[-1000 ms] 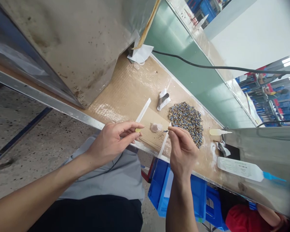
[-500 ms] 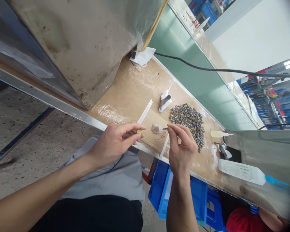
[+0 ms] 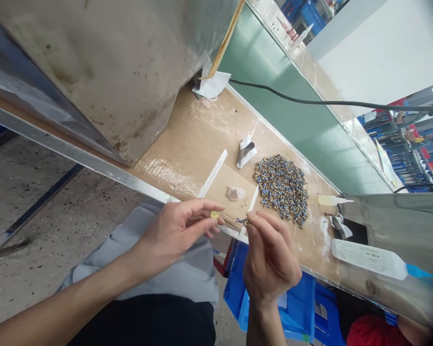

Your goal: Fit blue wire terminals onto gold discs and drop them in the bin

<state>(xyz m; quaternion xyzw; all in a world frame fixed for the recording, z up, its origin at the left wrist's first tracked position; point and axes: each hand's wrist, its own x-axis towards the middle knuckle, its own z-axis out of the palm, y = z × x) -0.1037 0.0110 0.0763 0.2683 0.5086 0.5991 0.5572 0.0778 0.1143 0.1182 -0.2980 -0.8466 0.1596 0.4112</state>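
Observation:
Pinched in the fingers of my left hand [image 3: 187,226] is a small yellow round piece [image 3: 215,214], held out over the bench's front edge. My right hand [image 3: 272,254] grips a tiny blue-and-gold part [image 3: 241,221] between thumb and forefinger, its end pointing toward the yellow piece. A short gap separates the two. Beyond my fingers a small clear round dish [image 3: 234,193] rests on a cardboard sheet [image 3: 218,185], with tiny specks scattered beside it. Right of that lies a large pile of similar blue-and-gold parts [image 3: 283,187].
A dark curved piece on white paper [image 3: 245,151] lies behind the sheet. At right are a small yellowish bottle [image 3: 329,200] and a white bottle with blue tip [image 3: 369,258]. Blue bins [image 3: 295,307] stand below the edge. A person's red garment [image 3: 371,331] shows at lower right.
My right hand has drawn back from the clear dish toward the front edge, bringing the blue-and-gold part near the yellow piece. My left hand has shifted slightly right and down.

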